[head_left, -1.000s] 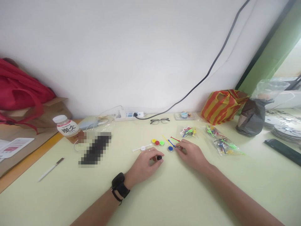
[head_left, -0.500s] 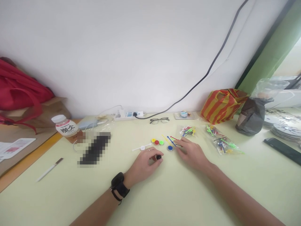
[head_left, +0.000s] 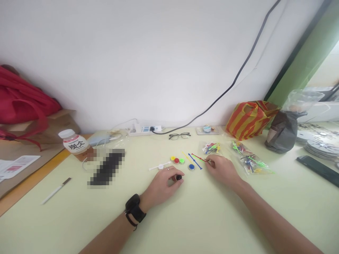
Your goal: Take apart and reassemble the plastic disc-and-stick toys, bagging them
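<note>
My left hand (head_left: 162, 183) is curled on the table, with a small black-topped round piece (head_left: 179, 177) between thumb and forefinger. My right hand (head_left: 224, 171) pinches the near end of a thin plastic arrow pointer, its colour hard to make out there. Left of those fingers lie a blue arrow (head_left: 195, 161), a red arrow (head_left: 195, 156), a green one (head_left: 200, 158) and a yellow one (head_left: 184, 155). Round pieces in blue (head_left: 191, 167), green (head_left: 182, 161), red (head_left: 176, 160) and yellow (head_left: 173, 158) sit between the hands. Beside them, a white round piece (head_left: 160, 166) has a white arrow across it.
Clear bags of coloured arrows (head_left: 254, 164) lie to the right, near a black phone-like slab (head_left: 317, 169) and stacked discs (head_left: 321, 148). Eyeglasses (head_left: 180, 135) and a power strip (head_left: 144, 130) are at the back. A bottle (head_left: 75, 143) and pen (head_left: 57, 190) stay left.
My right hand has shifted slightly right, drawing away from the blue arrow, which now shows in full. More of the red and green arrows is visible. My left hand stays put.
</note>
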Available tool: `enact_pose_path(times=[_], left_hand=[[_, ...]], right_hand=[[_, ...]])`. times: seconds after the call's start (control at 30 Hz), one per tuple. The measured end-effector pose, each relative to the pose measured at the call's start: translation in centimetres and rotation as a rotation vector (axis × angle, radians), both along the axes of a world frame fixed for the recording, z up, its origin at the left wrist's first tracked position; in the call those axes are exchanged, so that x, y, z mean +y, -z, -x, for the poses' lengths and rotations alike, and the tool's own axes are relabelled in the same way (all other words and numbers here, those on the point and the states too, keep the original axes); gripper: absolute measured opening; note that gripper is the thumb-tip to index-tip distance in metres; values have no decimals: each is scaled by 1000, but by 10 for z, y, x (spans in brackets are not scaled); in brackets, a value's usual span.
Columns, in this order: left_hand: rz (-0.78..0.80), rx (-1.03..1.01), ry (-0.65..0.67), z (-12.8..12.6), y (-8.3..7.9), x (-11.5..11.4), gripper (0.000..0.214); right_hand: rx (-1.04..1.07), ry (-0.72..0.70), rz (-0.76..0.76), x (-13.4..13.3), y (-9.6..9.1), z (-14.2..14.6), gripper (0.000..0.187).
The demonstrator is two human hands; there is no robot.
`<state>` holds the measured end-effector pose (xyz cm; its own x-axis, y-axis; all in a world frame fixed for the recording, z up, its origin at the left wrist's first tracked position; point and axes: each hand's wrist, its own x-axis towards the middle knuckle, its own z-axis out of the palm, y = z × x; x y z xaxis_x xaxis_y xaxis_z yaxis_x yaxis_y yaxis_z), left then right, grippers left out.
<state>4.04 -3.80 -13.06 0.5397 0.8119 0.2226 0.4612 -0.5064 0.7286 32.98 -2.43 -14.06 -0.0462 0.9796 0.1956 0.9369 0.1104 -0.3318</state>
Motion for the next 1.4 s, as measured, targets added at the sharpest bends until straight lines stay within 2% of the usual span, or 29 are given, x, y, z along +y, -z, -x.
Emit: enact_pose_path(times=[0.27, 0.5, 0.67, 0.77, 0.9, 1.03, 1.2, 1.4], left_hand=[[12, 2, 3, 0, -1, 0, 17], [11, 3, 6, 0, -1, 0, 18], [22, -34, -24, 0, 1, 0, 21], [92, -115, -63, -1, 1, 2, 23], [339, -329, -82, -4, -4, 2, 26], [503, -450, -79, -7, -11, 1, 37], [550, -515, -105, -10, -11, 0, 41], [511, -540, -65, -13, 0, 1, 37]], right_hand=[[86, -69, 39, -8, -5, 16, 18], [152, -128, 43, -8, 1, 16, 21], [170, -150, 12, -11, -5, 18, 22], [210, -177, -44, -14, -11, 19, 21], [351, -305, -78, -17, -18, 22, 31], [468, -332, -69, -22, -21, 31, 29], [619, -363, -20, -35, -29, 48, 24], [718, -451, 18, -44, -26, 60, 26]])
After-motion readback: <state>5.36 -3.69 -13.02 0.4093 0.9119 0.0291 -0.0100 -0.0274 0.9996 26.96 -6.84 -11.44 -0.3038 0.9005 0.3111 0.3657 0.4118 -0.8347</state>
